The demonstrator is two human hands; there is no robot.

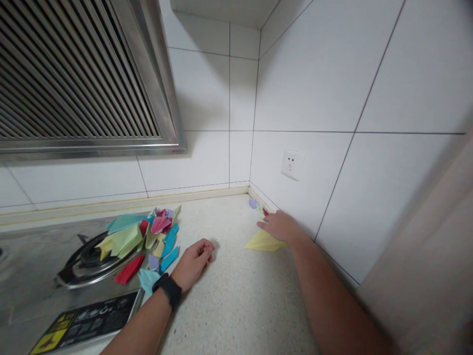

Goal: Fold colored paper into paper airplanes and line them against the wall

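My left hand [194,264], with a black band on its wrist, rests on the speckled counter with its fingers curled in; nothing shows in them. To its left lies a pile of folded coloured paper: a green paper piece [126,240], a red one [129,269], a blue one [169,259] and a pink one [161,223] among several others. My right hand [280,227] reaches toward the corner, fingers stretched out, over a yellow folded paper [264,241]. Just past its fingertips are small red and green paper bits and a purple piece [252,203]; whether the fingers touch them is unclear.
Part of the paper pile covers a gas burner [79,273] on the steel cooktop [22,276]. A black and yellow label [92,315] sits at its front. A range hood [173,108] overhangs the left. White tiled walls meet in the corner, with a socket [293,164] on the right.
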